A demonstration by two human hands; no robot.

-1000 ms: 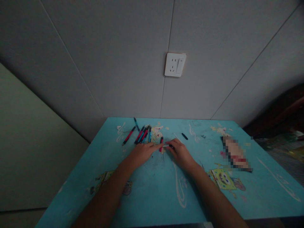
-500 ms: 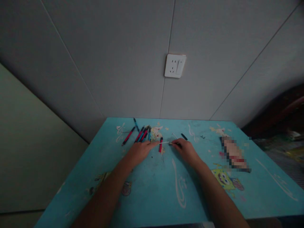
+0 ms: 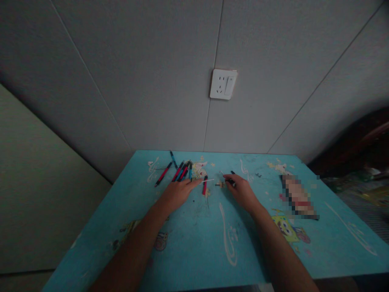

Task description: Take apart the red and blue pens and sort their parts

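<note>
My left hand [image 3: 179, 192] is low over the table, beside the pens. Its thumb and fingertips are closed on a thin white stick like a pen refill [image 3: 208, 180], which points right. Below that stick lies a short red and black pen barrel [image 3: 204, 187]. My right hand [image 3: 241, 190] is curled around a black pen part [image 3: 230, 181], partly hidden by the fingers. A small dark pen tip [image 3: 219, 185] lies on the table left of its fingertips. Just beyond them is a thin pale stick [image 3: 221, 173]; a dark piece [image 3: 233, 172] shows behind the knuckles.
Several red or blue pens with black ends [image 3: 183, 171] lie in a cluster beyond my left hand. A pixelated, dark-edged object [image 3: 299, 198] is on the right of the blue cartoon-printed table [image 3: 194, 251]. A wall socket [image 3: 223, 84] is above the table's back edge.
My right hand has let go of the small dark tip and moved slightly right and up, covering more of the dark piece behind it. The left hand has barely moved, its white stick tilting slightly.
</note>
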